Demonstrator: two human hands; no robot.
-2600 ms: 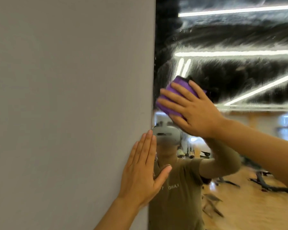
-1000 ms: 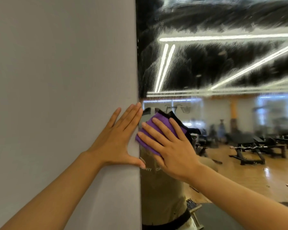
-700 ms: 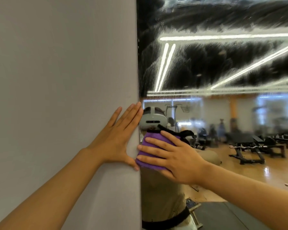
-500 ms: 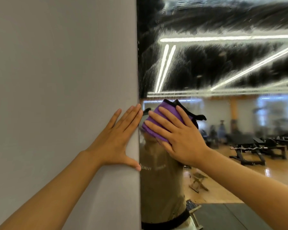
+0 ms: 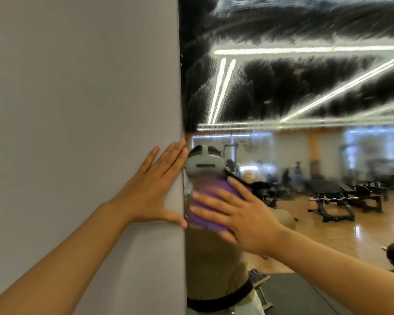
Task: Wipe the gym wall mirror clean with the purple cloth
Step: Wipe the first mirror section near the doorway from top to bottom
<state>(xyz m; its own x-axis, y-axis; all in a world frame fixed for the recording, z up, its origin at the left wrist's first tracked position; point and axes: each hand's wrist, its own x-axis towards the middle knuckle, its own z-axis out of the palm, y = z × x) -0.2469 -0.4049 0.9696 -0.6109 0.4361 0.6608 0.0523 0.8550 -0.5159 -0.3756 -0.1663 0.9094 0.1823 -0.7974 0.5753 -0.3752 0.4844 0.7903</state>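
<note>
A plain grey wall (image 5: 77, 110) fills the left half of the view and ends in a vertical edge where the gym wall mirror (image 5: 305, 155) begins. The upper part of the mirror carries broad, feathery wipe streaks (image 5: 282, 71) across the reflection of a dark ceiling with long strip lights (image 5: 305, 51). Lower down, the glass reflects a wooden gym floor (image 5: 328, 235), weight benches (image 5: 332, 201) with a barbell, a dark floor mat (image 5: 305, 296) and blurred distant figures. Close to the mirror's left edge stands the reflection of the person, in an olive shirt (image 5: 214, 264) with a grey head-mounted headset (image 5: 204, 165).

The left hand (image 5: 152, 189) lies flat on the grey wall right at the mirror's edge, fingers straight and spread, thumb pointing toward the glass, holding nothing. The right hand (image 5: 239, 214) presses the purple cloth (image 5: 205, 208) against the mirror, its fingers extended and splayed over the bunched fabric rather than curled round it; this hand and the cloth are motion-blurred. The cloth sits on the glass just beside the mirror's left edge, directly below the reflected headset, and nearly touches the left thumb. The right hand and forearm hide part of the reflected torso, and a dark fringe (image 5: 257, 186) of fabric shows beyond the cloth's right side.
</note>
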